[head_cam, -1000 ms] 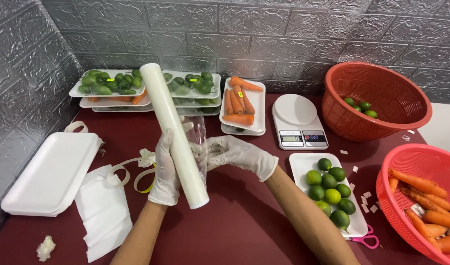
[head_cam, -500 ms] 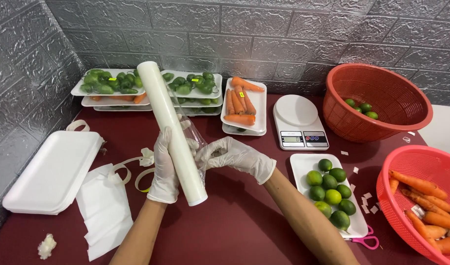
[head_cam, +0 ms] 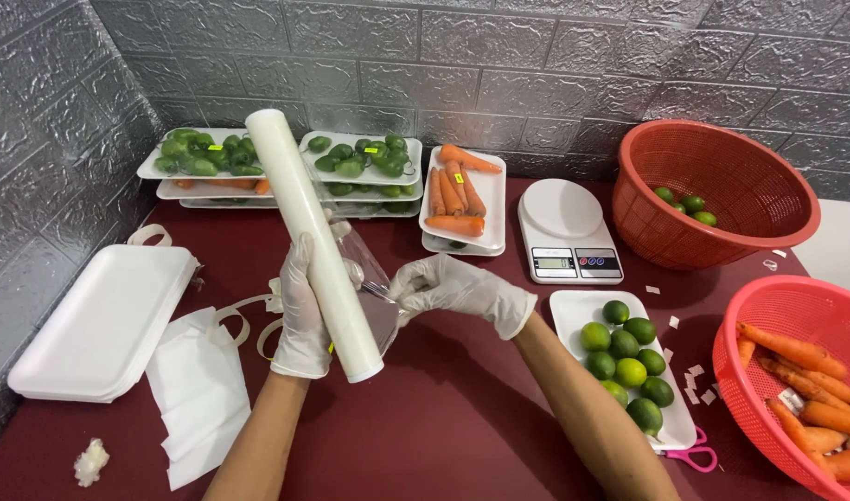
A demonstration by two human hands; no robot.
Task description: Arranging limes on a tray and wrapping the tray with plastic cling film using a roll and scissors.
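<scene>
My left hand (head_cam: 302, 311), in a white glove, grips a long roll of clear cling film (head_cam: 306, 226) and holds it tilted above the dark red table (head_cam: 462, 417). My right hand (head_cam: 457, 288), also gloved, pinches the loose end of the film (head_cam: 374, 278) just right of the roll and holds a short stretch of it out. A white foam tray of limes (head_cam: 629, 357) lies to the right of my right forearm.
Wrapped trays of green peppers (head_cam: 202, 153) and carrots (head_cam: 462, 199) stand at the back wall beside a white kitchen scale (head_cam: 566, 232). A red basket with a few limes (head_cam: 712, 195) and another with carrots (head_cam: 796, 380) sit right. Empty foam trays (head_cam: 105, 320), white paper (head_cam: 198, 390) and pink scissors (head_cam: 692, 455) lie around.
The roll has swung a little more upright in my left hand. My right hand has shifted right, drawing the film's loose end away from the roll.
</scene>
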